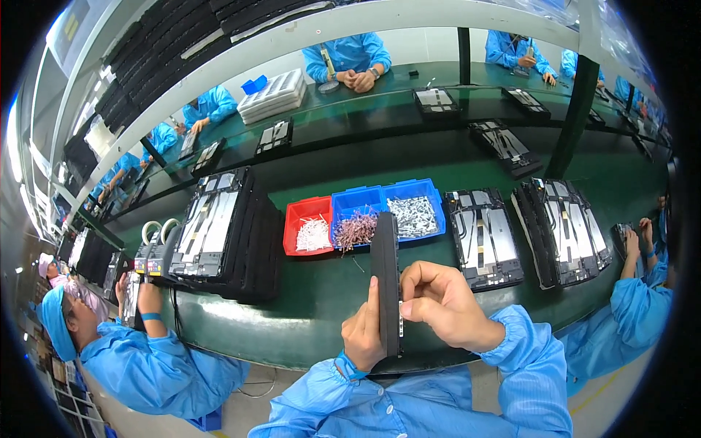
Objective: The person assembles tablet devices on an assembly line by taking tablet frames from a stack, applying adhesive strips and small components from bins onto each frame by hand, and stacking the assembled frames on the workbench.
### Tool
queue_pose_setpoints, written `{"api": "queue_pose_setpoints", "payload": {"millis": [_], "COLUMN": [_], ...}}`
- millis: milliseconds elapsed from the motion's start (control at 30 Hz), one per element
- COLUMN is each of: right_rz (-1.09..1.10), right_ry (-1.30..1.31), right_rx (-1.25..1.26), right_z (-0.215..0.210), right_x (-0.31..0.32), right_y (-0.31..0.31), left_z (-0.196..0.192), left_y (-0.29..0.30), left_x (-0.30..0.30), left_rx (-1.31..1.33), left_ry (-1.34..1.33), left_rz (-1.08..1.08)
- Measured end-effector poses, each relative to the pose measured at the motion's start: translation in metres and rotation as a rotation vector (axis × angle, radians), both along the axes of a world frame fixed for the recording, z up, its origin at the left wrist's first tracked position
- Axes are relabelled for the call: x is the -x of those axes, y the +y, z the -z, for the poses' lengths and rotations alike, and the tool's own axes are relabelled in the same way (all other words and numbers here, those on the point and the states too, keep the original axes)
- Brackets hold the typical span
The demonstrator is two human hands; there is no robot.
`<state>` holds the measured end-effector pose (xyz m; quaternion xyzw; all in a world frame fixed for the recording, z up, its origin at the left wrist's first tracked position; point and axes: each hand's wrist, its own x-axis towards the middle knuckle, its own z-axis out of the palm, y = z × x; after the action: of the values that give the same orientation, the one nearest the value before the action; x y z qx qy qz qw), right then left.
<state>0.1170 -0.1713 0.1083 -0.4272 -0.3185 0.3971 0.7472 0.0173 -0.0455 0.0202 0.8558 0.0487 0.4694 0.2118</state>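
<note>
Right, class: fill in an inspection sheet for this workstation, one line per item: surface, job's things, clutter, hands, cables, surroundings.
Surface: green bench top, long and shared.
Job's things: thin black panel held on edge, upright.
Clutter: red bin of white parts, two blue bins of small parts, stacks of black trays with opened devices, tape rolls.
Hands: left hand grips the panel's left face; right hand pinches its right edge.
Cables: one dark cable hangs over the bench edge.
Surroundings: co-workers in blue coats on both sides and opposite; shelf overhead.
</note>
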Motion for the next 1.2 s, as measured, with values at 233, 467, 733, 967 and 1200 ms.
{"api": "queue_pose_setpoints", "payload": {"millis": [233, 467, 733, 967, 1200], "right_rz": [0.029, 0.134, 0.500, -0.122, 0.092], "right_ry": [0.034, -0.067, -0.626, 0.212, 0.465], "right_rx": [-0.032, -0.262, -0.109, 0.302, 0.307], "right_z": [0.004, 0.021, 0.018, 0.098, 0.124], "right_x": [0.011, 0.038, -0.023, -0.001, 0.096], "right_y": [0.000, 0.004, -0.019, -0.059, -0.033], "left_z": [-0.003, -0.002, 0.009, -0.016, 0.017], "left_y": [-0.001, 0.000, 0.029, 0.075, 0.096], "left_x": [0.000, 0.005, 0.035, 0.014, -0.002], "left_rx": [0.000, 0.020, 0.163, 1.394, 0.358], "left_ry": [-0.007, 0.059, 0.065, 0.802, 0.914], "left_rz": [0.030, 0.085, 0.268, 0.805, 0.448]}}
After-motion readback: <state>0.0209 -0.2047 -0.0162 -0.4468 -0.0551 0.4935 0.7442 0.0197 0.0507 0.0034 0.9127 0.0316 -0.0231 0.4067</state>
